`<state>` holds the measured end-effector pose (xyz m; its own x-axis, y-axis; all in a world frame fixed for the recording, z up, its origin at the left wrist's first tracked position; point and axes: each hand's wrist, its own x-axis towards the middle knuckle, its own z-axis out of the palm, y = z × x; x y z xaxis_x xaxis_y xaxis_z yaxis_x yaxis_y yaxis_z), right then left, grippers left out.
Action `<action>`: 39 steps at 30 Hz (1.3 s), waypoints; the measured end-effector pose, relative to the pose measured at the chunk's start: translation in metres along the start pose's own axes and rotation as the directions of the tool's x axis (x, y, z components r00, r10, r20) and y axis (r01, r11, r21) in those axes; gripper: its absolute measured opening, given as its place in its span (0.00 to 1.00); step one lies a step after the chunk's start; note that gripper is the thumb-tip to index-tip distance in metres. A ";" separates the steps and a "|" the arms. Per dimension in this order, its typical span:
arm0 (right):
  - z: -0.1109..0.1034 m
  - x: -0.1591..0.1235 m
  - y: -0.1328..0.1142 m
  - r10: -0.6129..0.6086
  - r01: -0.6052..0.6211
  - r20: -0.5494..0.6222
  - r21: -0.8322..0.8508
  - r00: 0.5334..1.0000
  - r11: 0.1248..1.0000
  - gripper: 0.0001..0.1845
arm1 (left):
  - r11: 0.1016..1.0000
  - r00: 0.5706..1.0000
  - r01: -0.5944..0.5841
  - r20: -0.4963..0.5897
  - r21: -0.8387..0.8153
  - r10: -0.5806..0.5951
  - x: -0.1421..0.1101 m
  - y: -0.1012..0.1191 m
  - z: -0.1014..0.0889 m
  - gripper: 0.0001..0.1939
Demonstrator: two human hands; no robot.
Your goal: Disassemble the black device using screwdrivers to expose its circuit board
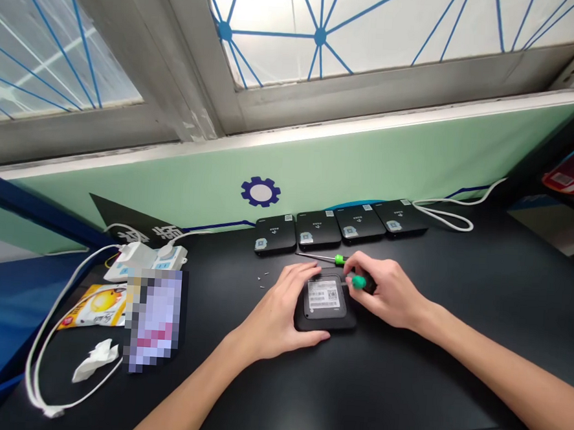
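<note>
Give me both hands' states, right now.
Left hand: open, lying on the black square device.
Right hand: closed, holding a green-handled screwdriver.

The left hand (276, 311) and right hand (384, 292) are long-fingered, the left forearm (183, 390) and right forearm (506, 358) slim, all bare.

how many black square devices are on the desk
5. Four sit in a row at the back of the black desk: first, second, third, fourth from left. The fifth lies label-up under the left hand and right hand.
</note>
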<state>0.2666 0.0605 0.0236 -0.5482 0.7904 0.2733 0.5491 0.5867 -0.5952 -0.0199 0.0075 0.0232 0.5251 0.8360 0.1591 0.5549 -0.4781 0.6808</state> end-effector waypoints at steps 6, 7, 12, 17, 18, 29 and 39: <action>0.013 -0.003 -0.001 0.039 -0.032 0.123 -0.058 0.992 0.998 0.19 | 0.999 0.999 0.038 0.021 -0.026 -0.037 -0.002 0.001 -0.002 0.57; 0.012 -0.003 0.000 0.049 -0.040 0.136 -0.072 0.989 0.997 0.20 | 0.998 0.998 0.053 0.019 -0.033 -0.053 -0.003 0.001 -0.003 0.59; 0.010 -0.003 0.003 0.088 -0.064 0.170 -0.140 0.982 0.988 0.24 | 0.995 0.997 0.055 0.049 -0.086 -0.051 -0.004 0.001 -0.005 0.61; 0.009 -0.004 0.005 0.094 -0.056 0.198 -0.190 0.976 0.980 0.25 | 0.993 0.998 0.044 0.044 -0.106 -0.039 -0.002 -0.001 -0.006 0.61; 0.009 -0.004 0.005 0.095 -0.054 0.204 -0.197 0.974 0.979 0.25 | 0.993 0.998 0.043 0.042 -0.111 -0.039 -0.002 -0.001 -0.006 0.61; 0.007 -0.003 0.005 0.113 -0.063 0.210 -0.232 0.971 0.971 0.20 | 0.974 0.997 0.081 0.023 -0.211 -0.078 0.002 -0.003 -0.008 0.60; 0.008 -0.006 0.014 0.078 -0.038 0.217 -0.184 0.973 0.982 0.22 | 0.905 0.982 0.152 -0.045 -0.398 -0.185 0.004 -0.009 -0.005 0.32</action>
<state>0.2727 0.0628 0.0079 -0.6274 0.7768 0.0556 0.6762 0.5787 -0.4559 -0.0264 0.0164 0.0209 0.3839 0.9212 0.0628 0.3250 -0.1984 0.9246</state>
